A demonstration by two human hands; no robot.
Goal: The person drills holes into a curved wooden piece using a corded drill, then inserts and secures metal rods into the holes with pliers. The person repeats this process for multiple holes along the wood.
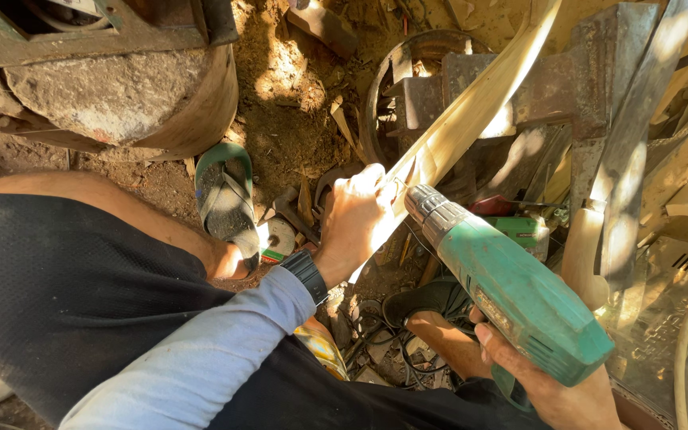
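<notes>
Head view: left hand clenched around wooden strip slanting up-right; right hand gripping green drill, nose up-left.

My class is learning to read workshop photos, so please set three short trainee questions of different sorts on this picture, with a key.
1. True or false: the left hand grips the long pale wooden strip.
2. Which hand holds the green electric drill? A) left hand B) right hand C) neither
3. Fill in: the green and grey rubber sandal lies on the ____ ground, beside the round stone-topped block.

Key
1. True: the fingers wrap the strip near its lower end.
2. B: the right hand holds the drill's grip, with the metal chuck aimed at the strip.
3. Dirt.
</notes>
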